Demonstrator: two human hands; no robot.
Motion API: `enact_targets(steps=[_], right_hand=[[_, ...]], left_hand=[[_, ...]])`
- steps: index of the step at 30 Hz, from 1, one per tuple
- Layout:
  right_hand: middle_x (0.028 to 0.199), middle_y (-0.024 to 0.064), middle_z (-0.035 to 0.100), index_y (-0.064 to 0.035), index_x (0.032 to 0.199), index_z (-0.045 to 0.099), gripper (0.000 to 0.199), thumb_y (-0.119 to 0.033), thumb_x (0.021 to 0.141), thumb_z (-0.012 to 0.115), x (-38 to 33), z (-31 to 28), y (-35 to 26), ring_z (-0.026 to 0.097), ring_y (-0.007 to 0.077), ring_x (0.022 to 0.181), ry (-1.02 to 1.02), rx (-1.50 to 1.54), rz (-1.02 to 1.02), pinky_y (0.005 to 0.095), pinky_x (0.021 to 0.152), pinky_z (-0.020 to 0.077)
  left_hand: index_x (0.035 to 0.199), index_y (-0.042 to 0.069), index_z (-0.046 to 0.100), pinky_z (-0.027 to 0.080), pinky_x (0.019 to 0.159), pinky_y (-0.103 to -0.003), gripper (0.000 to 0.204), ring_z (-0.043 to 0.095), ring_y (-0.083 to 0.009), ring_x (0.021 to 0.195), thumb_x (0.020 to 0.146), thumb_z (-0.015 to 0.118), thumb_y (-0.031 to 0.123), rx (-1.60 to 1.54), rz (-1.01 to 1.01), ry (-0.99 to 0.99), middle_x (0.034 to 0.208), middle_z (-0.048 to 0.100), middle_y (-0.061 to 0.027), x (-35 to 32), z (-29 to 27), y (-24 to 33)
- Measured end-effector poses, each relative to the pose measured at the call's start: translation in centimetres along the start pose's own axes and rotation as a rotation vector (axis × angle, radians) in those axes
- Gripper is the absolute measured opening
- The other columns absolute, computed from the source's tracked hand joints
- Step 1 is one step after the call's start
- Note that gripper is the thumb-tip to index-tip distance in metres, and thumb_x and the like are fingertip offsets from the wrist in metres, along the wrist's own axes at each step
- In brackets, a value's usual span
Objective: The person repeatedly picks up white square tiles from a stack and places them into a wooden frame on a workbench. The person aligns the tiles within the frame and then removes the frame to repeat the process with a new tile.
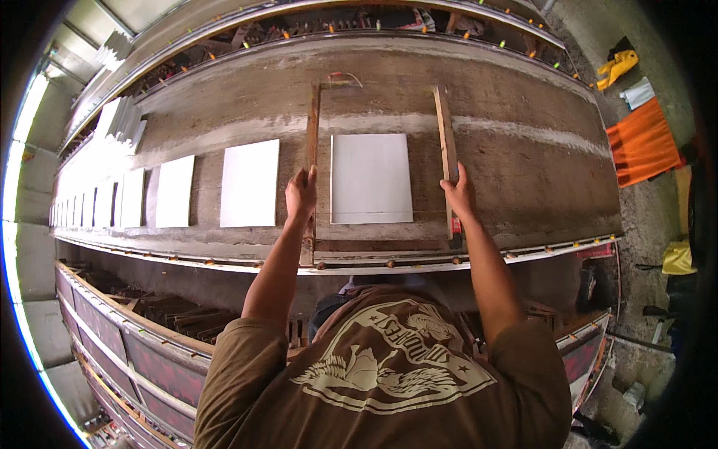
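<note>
A wooden frame (313, 123) lies over the long brown table, its two side bars running away from me. My left hand (301, 196) is closed around the left bar, near the middle. On the right bar my right hand (460, 193) is closed too, its thumb and fingers on either side of the wood. Between the bars lies a flat white sheet (372, 179), apart from both. A reddish-brown strip crosses the near end of the frame. Its far edge is hard to make out, with a thin pale cord or strip (355, 78) there.
More white sheets (249, 183) lie in a row leftward on the table (531, 179). A white pile (120, 123) sits far left. Small pegs line the table's near rail (391, 263). Orange cloth (645, 142) and yellow cloth (618, 69) lie on the right. Another table (164, 359) stands behind me.
</note>
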State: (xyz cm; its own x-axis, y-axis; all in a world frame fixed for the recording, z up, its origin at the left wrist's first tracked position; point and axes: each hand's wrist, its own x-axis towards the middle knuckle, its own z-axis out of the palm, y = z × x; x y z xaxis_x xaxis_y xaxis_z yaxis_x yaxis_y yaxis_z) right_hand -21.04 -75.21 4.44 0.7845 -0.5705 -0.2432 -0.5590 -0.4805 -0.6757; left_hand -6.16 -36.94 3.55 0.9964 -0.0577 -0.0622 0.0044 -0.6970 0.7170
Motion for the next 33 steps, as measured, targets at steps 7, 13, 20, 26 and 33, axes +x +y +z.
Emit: enact_targets(steps=[7, 13, 20, 26, 33], right_hand=[[0.142, 0.0205, 0.055, -0.0073, 0.157, 0.033, 0.078, -0.025, 0.092, 0.072, 5.2, -5.5, 4.5, 0.061, 0.035, 0.122, 0.178, -0.07, -0.197, 0.0464, 0.097, 0.0523], [0.147, 0.0218, 0.05, -0.0064, 0.156, 0.036, 0.077, -0.026, 0.091, 0.073, 6.7, -11.5, 9.4, 0.055, 0.0357, 0.13, 0.187, -0.114, -0.148, 0.0455, 0.104, 0.049], [0.153, 0.021, 0.045, -0.0086, 0.157, 0.033, 0.076, -0.027, 0.094, 0.069, 8.9, -17.1, 18.1, 0.05, 0.0366, 0.135, 0.037, -0.047, -0.038, 0.0488, 0.108, 0.0464], [0.15, 0.0201, 0.048, -0.0094, 0.158, 0.033, 0.076, -0.026, 0.093, 0.07, 10.3, -18.4, 22.7, 0.055, 0.0355, 0.129, 0.009, -0.047, -0.018, 0.0487, 0.106, 0.0477], [0.142, 0.0225, 0.054, -0.0101, 0.157, 0.036, 0.076, -0.027, 0.091, 0.071, 10.8, -18.3, 27.8, 0.059, 0.0341, 0.124, 0.094, 0.017, -0.083, 0.0433, 0.1, 0.0484]], left_hand=[[0.102, -0.001, 0.065, 0.05, 0.075, -0.05, 0.043, 0.066, -0.0428, 0.084, 0.103, 0.056, 0.042, -0.144, 0.065, 0.102, 0.09, 0.068, -0.0241, -0.7, 3.9, 6.3], [0.109, 0.004, 0.066, 0.05, 0.075, -0.05, 0.04, 0.065, -0.0423, 0.085, 0.103, 0.055, 0.042, -0.126, 0.081, 0.025, 0.089, 0.067, -0.0235, -3.1, 9.4, 11.9], [0.117, 0.003, 0.065, 0.049, 0.084, -0.05, 0.046, 0.063, -0.0429, 0.094, 0.104, 0.052, 0.045, -0.141, 0.074, -0.002, 0.095, 0.065, -0.0266, -7.5, 18.3, 15.8], [0.135, 0.006, 0.061, 0.05, 0.086, -0.047, 0.049, 0.063, -0.0406, 0.099, 0.103, 0.055, 0.043, -0.064, -0.021, -0.018, 0.104, 0.065, -0.0242, -10.1, 23.3, 16.4], [0.129, 0.001, 0.062, 0.05, 0.088, -0.048, 0.051, 0.065, -0.0401, 0.103, 0.103, 0.055, 0.044, -0.083, 0.008, 0.072, 0.107, 0.067, -0.0267, -12.2, 26.3, 17.4]])
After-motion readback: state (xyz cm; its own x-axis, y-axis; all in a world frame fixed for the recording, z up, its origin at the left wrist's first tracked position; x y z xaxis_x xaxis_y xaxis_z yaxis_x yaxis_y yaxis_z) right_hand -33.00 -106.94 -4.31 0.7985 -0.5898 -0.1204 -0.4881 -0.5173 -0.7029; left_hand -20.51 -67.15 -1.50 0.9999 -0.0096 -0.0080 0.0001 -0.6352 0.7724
